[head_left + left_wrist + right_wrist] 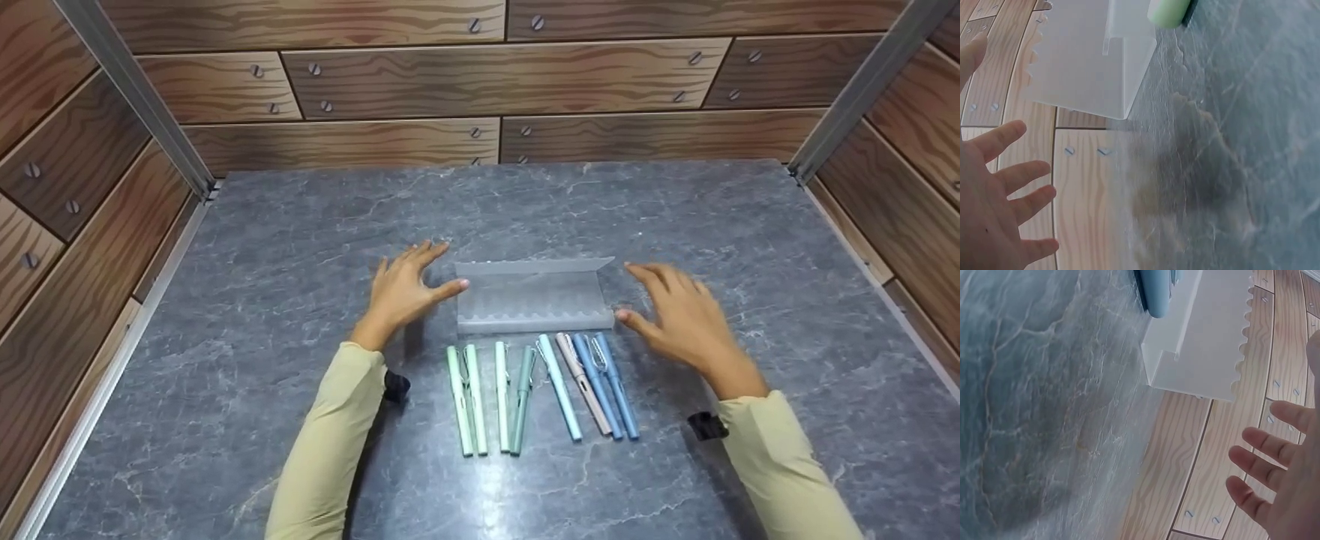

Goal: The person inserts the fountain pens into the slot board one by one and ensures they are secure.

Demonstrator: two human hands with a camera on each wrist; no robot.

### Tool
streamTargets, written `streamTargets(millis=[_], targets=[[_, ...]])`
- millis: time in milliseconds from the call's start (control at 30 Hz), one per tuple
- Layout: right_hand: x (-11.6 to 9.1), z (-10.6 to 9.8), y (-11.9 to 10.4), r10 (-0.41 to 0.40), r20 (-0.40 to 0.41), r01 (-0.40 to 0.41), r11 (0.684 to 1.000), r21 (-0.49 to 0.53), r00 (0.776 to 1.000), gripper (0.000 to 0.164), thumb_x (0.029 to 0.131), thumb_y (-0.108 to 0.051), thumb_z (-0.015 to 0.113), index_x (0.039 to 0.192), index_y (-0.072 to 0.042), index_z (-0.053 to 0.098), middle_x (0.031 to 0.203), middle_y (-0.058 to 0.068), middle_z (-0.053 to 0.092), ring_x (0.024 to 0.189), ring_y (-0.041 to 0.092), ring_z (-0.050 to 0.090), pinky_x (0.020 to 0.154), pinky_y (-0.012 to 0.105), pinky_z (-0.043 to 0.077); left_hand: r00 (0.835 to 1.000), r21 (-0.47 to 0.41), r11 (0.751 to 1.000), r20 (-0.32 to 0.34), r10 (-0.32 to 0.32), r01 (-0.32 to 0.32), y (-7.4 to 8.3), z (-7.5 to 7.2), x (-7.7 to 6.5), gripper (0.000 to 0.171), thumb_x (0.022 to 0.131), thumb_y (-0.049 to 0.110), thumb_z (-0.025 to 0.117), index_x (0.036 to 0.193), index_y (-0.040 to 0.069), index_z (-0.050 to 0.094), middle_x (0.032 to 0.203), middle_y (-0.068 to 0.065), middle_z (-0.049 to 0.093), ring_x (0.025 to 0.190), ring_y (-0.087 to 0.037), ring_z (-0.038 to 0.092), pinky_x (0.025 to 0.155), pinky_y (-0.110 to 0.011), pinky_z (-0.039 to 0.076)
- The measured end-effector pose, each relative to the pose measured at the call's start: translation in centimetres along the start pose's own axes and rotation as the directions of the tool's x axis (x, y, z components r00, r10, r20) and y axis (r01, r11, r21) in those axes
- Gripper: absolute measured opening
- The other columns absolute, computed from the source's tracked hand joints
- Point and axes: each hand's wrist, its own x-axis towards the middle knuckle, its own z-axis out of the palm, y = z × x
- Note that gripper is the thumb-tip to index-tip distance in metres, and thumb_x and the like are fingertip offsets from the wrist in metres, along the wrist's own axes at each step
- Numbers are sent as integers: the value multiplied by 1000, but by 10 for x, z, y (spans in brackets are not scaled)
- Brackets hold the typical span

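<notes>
A translucent plastic pen case [532,292] with scalloped edges stands unfolded on the table, between the two hands. To its left is my left hand [409,292], fingers spread, thumb tip right by the case's left edge. On the other side my right hand [682,319] has its fingers extended and its thumb near the case's right front corner. Both wrist views show empty palms facing the case. In front of it lie several capped pens in a row: light green pens [457,401], a darker green pen [523,401], a turquoise pen [559,386], a greyish-pink pen [583,384] and blue pens [619,386].
The grey marbled tabletop [300,225] spreads around the case and pens. Wood-patterned panels [502,79] rise behind it and at both sides, with metal posts [139,97] at the back corners.
</notes>
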Motion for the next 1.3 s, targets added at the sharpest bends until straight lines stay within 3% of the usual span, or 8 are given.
streamTargets(millis=[133, 233, 467, 667, 933, 1133, 1300], targets=[[-2, -1, -3, 2, 35, -2, 1000, 2, 999, 68, 91, -46, 60, 145, -11, 39, 131, 20, 51, 113, 39, 53, 89, 55, 45, 1000, -30, 1000, -18, 0, 0, 0, 3, 3, 75, 80, 67, 62, 142, 27, 49, 148, -9, 47, 139, -32, 40, 113, -61, 21], [-5, -2, -5, -2, 78, 2, 1000, 0, 997, 68, 92, -49, 58, 146, -12, 39, 124, 19, 54, 101, 34, 56, 75, 47, 49, 1000, -46, 999, -25, -1, 0, 0, 5, 5, 73, 79, 67, 62, 140, 28, 51, 145, -8, 50, 135, -32, 44, 110, -61, 26], [-11, -2, -5, -3, 181, 1, 1000, 7, 983, 64, 94, -53, 52, 144, -14, 42, 111, 10, 63, 77, 19, 58, 54, 29, 42, 999, -97, 995, -33, -9, 6, 2, 12, 9, 68, 79, 64, 65, 137, 28, 54, 138, -4, 56, 126, -29, 51, 105, -56, 34], [-14, 2, -6, -1, 237, -16, 998, 68, 972, 62, 93, -53, 54, 141, -15, 46, 101, 3, 64, 63, 6, 47, 51, 25, 36, 999, -142, 990, -48, -12, 5, 6, 16, 13, 61, 79, 54, 71, 132, 24, 59, 117, -2, 66, 106, -25, 60, 87, -44, 46], [-17, 7, -6, -12, 336, -26, 994, 109, 942, 67, 88, -56, 60, 140, -15, 47, 93, -3, 64, 67, 5, 50, 55, 26, 39, 999, -190, 982, -33, -27, 20, 5, 19, 18, 55, 79, 49, 73, 126, 23, 63, 100, 1, 67, 88, -21, 60, 68, -32, 42], [-17, 9, -6, -20, 422, -45, 989, 143, 906, 77, 81, -61, 63, 140, -14, 46, 89, -6, 63, 71, 7, 53, 60, 30, 43, 999, -231, 972, -34, -38, 29, 3, 22, 20, 48, 80, 46, 74, 121, 22, 65, 96, 3, 67, 82, -15, 57, 67, -29, 41], [-16, 13, -6, -41, 436, -40, 984, 175, 899, 79, 78, -60, 67, 139, -13, 47, 86, -6, 61, 71, 8, 50, 62, 30, 43, 998, -252, 967, -38, -44, 33, 1, 23, 20, 44, 80, 42, 74, 116, 19, 67, 95, 2, 68, 84, -17, 58, 70, -31, 42]])
